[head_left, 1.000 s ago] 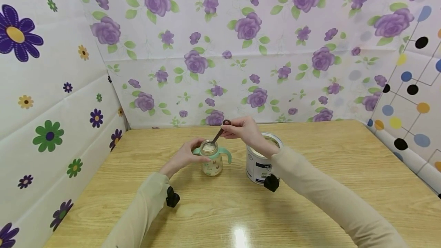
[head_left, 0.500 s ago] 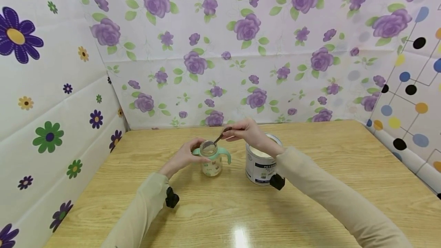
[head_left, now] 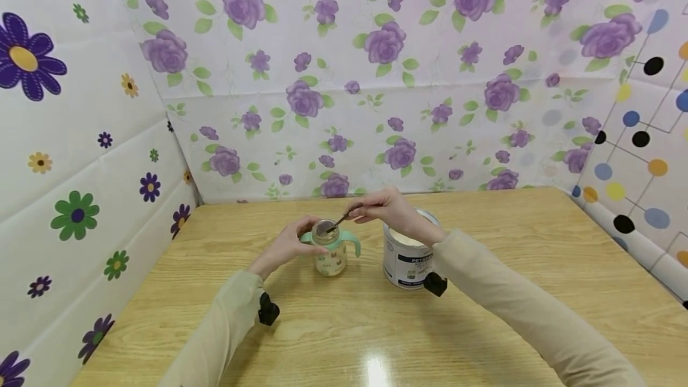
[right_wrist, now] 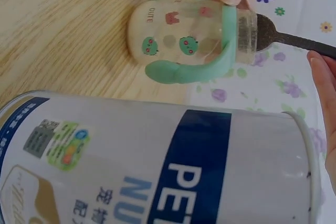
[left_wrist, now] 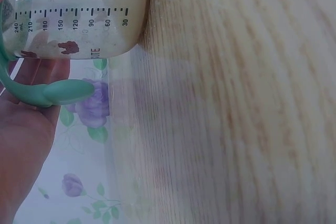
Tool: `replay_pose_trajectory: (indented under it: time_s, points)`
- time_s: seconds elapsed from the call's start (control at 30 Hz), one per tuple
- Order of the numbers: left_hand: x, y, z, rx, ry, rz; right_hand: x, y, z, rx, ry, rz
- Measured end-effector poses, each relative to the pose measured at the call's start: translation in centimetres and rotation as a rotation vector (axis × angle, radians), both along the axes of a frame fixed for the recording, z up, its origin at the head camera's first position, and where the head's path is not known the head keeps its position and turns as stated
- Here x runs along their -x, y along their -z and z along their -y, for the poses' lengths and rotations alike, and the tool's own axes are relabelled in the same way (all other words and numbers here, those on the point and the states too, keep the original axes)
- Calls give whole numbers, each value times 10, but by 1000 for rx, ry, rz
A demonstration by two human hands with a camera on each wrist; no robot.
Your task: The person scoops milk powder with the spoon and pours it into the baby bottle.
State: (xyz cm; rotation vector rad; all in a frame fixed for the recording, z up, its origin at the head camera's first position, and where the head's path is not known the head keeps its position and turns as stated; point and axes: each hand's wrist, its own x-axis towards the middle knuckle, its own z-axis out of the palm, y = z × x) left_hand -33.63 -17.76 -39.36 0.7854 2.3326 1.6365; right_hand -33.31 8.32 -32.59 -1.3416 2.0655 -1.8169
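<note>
On the wooden table stands a clear baby bottle [head_left: 330, 261] with a mint-green two-handled collar, cartoon prints and a mL scale; its mouth is uncapped. My left hand [head_left: 290, 241] grips it around the neck, at the left handle. My right hand [head_left: 388, 212] pinches the handle of a dark brown spoon [head_left: 341, 220], whose bowl dips into the bottle's mouth. In the right wrist view the spoon [right_wrist: 294, 39] slants down at the glassy rim. Pale contents show through the bottle [left_wrist: 118, 35] in the left wrist view.
Just right of the bottle is a large white tin [head_left: 400, 264] with a navy band, lidless, pale powder inside, partly behind my right forearm. Floral cloth [head_left: 355, 112] hangs behind the table [head_left: 242, 351]. Black wrist devices [head_left: 269, 308] sit below my cuffs.
My right hand has lowered slightly and the spoon has swung from steep to flatter. White powder seen at the bottle's mouth a second ago no longer shows. My left hand stays put.
</note>
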Motion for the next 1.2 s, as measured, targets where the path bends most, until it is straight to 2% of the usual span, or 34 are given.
replay_pose_trajectory:
  time_s: [0.3, 0.53, 0.7, 0.77, 1.0, 1.1, 1.2]
  points:
    - [1, 3, 2, 3, -10, -21, -2, -4, 1, -5, 33, 52]
    - [1, 3, 2, 13, -13, -36, -16, -19, 3, -1, 61, 63]
    - [2, 3, 1, 18, -11, -33, -18, -21, 4, 1, 97, 64]
    - [1, 0, 0, 24, -8, -33, -18, -21, 4, 16, 121, 72]
    - [-15, -23, -5, 69, 27, -50, -6, -12, 5, 126, 214, 154]
    - [-16, -26, -5, 105, 22, -56, -3, -7, 4, 145, 251, 190]
    - [-10, -19, -3, 123, 10, -45, -3, -6, 3, 206, 273, 251]
